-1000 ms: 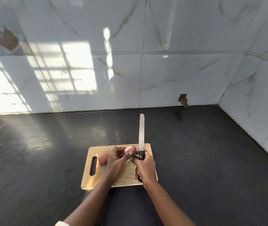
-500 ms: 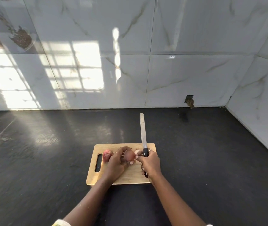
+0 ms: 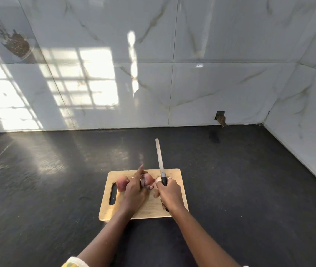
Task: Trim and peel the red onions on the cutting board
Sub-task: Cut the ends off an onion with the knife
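A wooden cutting board (image 3: pixel 174 176) with a handle slot lies on the dark counter. My left hand (image 3: pixel 134 191) holds a red onion (image 3: pixel 147 179) over the board's middle, with the index finger stretched out away from me. A second red onion (image 3: pixel 121 183) rests on the board to its left. My right hand (image 3: pixel 169 193) grips the black handle of a long knife (image 3: pixel 160 160), whose blade points away from me, and its thumb touches the held onion. A pale onion scrap (image 3: pixel 156 193) lies beside the right hand.
The black countertop (image 3: pixel 240 180) spreads around the board. White marble-tiled walls (image 3: pixel 191 83) close it off at the back and right, with a small broken hole (image 3: pixel 220 118) near the corner.
The left hand turned the onion and its index finger now sticks out. The right hand with the knife stayed next to the onion. The camera moved slightly.
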